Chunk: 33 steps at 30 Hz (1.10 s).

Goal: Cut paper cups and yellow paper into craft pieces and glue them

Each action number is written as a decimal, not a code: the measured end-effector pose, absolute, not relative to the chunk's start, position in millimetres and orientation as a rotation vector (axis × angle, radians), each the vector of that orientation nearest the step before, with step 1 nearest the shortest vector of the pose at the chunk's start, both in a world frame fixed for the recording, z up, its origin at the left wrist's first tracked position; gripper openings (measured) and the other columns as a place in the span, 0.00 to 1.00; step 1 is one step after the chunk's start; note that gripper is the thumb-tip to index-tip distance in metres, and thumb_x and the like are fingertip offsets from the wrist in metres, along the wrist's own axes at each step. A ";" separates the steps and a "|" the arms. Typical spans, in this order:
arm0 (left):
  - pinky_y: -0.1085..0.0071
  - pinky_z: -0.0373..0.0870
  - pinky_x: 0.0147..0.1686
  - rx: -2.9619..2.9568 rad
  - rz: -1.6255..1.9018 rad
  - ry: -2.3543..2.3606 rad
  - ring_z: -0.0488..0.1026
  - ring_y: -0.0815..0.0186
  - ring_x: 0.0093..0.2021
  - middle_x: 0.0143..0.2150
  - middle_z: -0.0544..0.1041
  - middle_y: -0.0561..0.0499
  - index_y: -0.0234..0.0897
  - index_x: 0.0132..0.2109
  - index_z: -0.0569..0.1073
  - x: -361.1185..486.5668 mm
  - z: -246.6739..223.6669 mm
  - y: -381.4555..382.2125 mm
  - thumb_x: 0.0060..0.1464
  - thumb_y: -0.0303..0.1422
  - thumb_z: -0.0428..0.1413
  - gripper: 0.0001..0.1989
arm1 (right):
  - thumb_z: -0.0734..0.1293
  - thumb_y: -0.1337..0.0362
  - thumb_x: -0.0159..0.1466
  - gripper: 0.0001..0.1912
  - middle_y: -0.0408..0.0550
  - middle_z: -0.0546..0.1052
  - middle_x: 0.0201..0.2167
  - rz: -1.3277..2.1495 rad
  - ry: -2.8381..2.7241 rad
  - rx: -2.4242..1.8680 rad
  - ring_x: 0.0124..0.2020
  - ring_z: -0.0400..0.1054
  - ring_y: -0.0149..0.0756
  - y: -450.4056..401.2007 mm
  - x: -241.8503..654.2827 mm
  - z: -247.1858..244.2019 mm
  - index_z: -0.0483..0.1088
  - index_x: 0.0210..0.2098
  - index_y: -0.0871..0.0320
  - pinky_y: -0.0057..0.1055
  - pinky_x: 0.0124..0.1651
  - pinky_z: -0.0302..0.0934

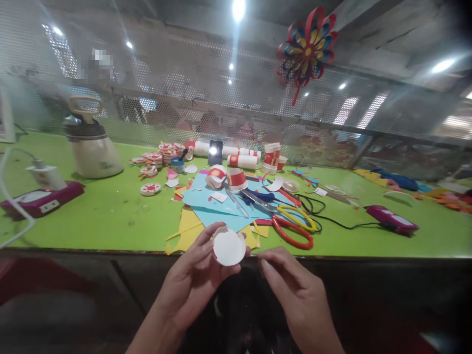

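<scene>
My left hand [201,273] grips a cut-down paper cup base [229,248] by its edge, its round white face toward me and a little red on its rim. To the right of it, my right hand [295,290] is closed in a pinch, thumb against fingers; whatever it may hold is hidden. Both hands are just in front of the table's near edge. Beyond them, scissors [291,221] with red and yellow handles lie on light blue paper sheets [202,201]. Two cut red-and-white paper cup pieces, one of them a band [236,179], rest on that paper.
The green table [110,221] carries yellow paper [190,226], a phone [215,152], stacked paper cups [272,156] and decorated discs [150,189]. A sprayer bottle [92,152] and purple power strip [44,199] stand left. A black cord runs to another purple block [393,220]. A paper flower [309,51] hangs above.
</scene>
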State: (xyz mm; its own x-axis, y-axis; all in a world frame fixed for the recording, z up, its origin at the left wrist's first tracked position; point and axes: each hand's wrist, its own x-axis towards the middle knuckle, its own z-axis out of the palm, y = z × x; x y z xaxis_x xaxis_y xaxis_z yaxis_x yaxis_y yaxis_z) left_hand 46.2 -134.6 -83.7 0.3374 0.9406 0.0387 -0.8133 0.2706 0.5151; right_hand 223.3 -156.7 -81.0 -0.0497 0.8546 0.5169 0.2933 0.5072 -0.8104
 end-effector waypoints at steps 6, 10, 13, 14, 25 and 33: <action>0.63 0.78 0.41 0.546 1.228 0.355 0.77 0.53 0.48 0.47 0.78 0.44 0.39 0.47 0.74 42.6 -82.6 -136.4 0.54 0.27 0.56 0.12 | 0.64 0.66 0.66 0.06 0.45 0.74 0.36 0.603 -1.613 -1.010 0.38 0.70 0.33 -146.6 217.9 -67.6 0.73 0.40 0.54 0.26 0.40 0.65; 0.68 0.75 0.43 0.688 1.244 0.418 0.77 0.60 0.44 0.46 0.79 0.46 0.40 0.47 0.77 43.6 -82.7 -137.3 0.51 0.27 0.61 0.14 | 0.65 0.68 0.63 0.13 0.46 0.72 0.39 0.488 -1.747 -1.036 0.39 0.68 0.35 -135.5 209.1 -47.8 0.70 0.47 0.56 0.31 0.41 0.66; 0.74 0.73 0.43 0.790 1.268 0.483 0.77 0.65 0.41 0.42 0.80 0.48 0.42 0.45 0.78 45.7 -82.3 -138.6 0.50 0.29 0.63 0.14 | 0.64 0.72 0.61 0.15 0.47 0.71 0.36 0.327 -1.907 -1.089 0.37 0.66 0.36 -131.6 203.0 -40.0 0.70 0.47 0.59 0.34 0.38 0.64; 0.74 0.72 0.42 0.808 1.274 0.498 0.77 0.65 0.40 0.41 0.81 0.49 0.42 0.45 0.79 46.8 -81.4 -139.3 0.49 0.31 0.64 0.14 | 0.64 0.73 0.61 0.15 0.48 0.70 0.35 0.275 -1.947 -1.110 0.36 0.66 0.37 -130.9 201.8 -39.1 0.71 0.47 0.59 0.34 0.37 0.63; 0.67 0.76 0.35 0.644 1.241 0.428 0.78 0.55 0.41 0.44 0.79 0.44 0.40 0.49 0.77 42.1 -73.6 -144.8 0.51 0.32 0.62 0.16 | 0.65 0.65 0.66 0.05 0.44 0.69 0.29 0.258 -1.686 -0.977 0.31 0.65 0.33 -123.6 208.3 -37.4 0.72 0.35 0.59 0.30 0.35 0.61; 0.64 0.78 0.40 0.507 1.226 0.306 0.76 0.48 0.49 0.49 0.78 0.41 0.36 0.50 0.73 35.9 -73.8 -135.4 0.59 0.28 0.53 0.12 | 0.66 0.66 0.64 0.07 0.45 0.71 0.30 0.309 -1.673 -1.049 0.33 0.68 0.34 -134.4 240.0 -60.3 0.70 0.29 0.57 0.28 0.34 0.62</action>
